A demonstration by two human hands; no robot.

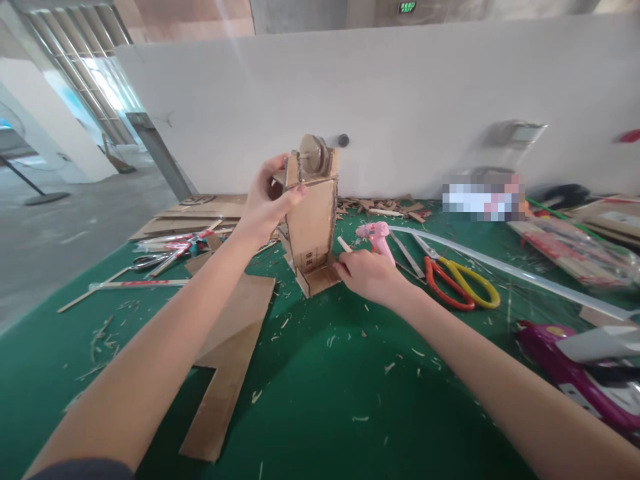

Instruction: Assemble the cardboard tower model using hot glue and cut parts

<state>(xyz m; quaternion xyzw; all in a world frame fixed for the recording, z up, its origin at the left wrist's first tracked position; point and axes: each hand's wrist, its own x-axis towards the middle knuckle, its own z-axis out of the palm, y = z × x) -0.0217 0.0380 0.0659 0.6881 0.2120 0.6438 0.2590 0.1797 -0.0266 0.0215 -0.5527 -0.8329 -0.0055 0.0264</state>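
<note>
Green counter (pixel 330 407). Left hand (pixel 265 207) clamped on cardboard box (pixel 311 217), disc (pixel 311 155) between its top walls; right hand (pixel 373 275) curled at base, grip unclear. Clear bag (pixel 575 257), contents blurred.

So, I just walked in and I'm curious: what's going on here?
The person's left hand holds a tall cardboard structure near its top, close to the round discs. The right hand is at its base. On the green table, to the right, are a pink glue gun and scissors with red and yellow handles.
</note>
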